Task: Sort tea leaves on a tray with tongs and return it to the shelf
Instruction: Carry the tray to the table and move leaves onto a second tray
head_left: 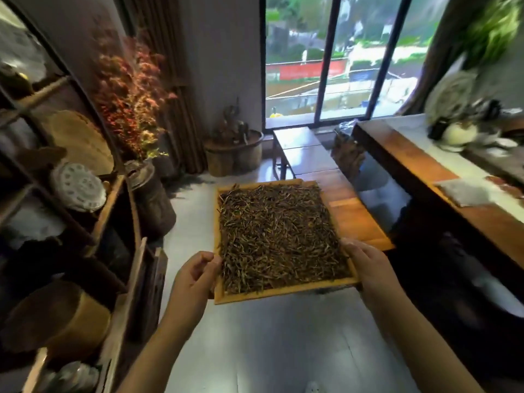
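Observation:
A rectangular wooden tray (217,299) is held in the air over the floor, roughly level. Dark brown tea leaves (278,236) cover its whole inside. My left hand (192,276) grips the tray's left edge near the front corner, thumb on the rim. My right hand (365,268) grips the right edge near the front corner. The wooden shelf (119,211) stands to the left of the tray, holding wrapped tea cakes and round containers. No tongs are visible.
A long wooden table (411,163) with tea ware runs along the right. A low bench (306,154) stands ahead under the window. A plant pot (150,191) and a wooden tub (232,157) sit on the floor ahead left. Grey floor lies below the tray.

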### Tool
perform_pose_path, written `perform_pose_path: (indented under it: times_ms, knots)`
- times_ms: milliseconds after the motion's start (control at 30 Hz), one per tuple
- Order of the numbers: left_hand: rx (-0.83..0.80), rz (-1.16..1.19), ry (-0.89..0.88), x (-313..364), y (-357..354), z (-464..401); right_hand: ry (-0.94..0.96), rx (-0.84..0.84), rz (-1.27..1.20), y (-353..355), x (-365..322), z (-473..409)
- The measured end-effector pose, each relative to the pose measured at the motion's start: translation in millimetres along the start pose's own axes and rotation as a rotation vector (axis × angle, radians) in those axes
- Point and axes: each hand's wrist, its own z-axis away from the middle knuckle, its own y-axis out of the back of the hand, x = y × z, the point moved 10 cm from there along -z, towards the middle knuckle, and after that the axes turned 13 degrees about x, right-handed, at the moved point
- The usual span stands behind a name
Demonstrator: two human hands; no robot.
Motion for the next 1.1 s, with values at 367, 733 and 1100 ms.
perform_pose_path:
  times_ms: [367, 733, 1100]
  knots:
    - [-0.375, -0.037, -0.110, 33, -205, 15, -0.061, 0.467, -0.039, 202, 4, 9]
    - [-0.680, -0.062, -0.223, 64, -429, 100, -0.063, 0.750, -0.174, 409, 5, 21]
    - [-0.984, -0.110, -0.280, 59, -623, 204, -0.040, 1.014, -0.107, 588, 28, 51]
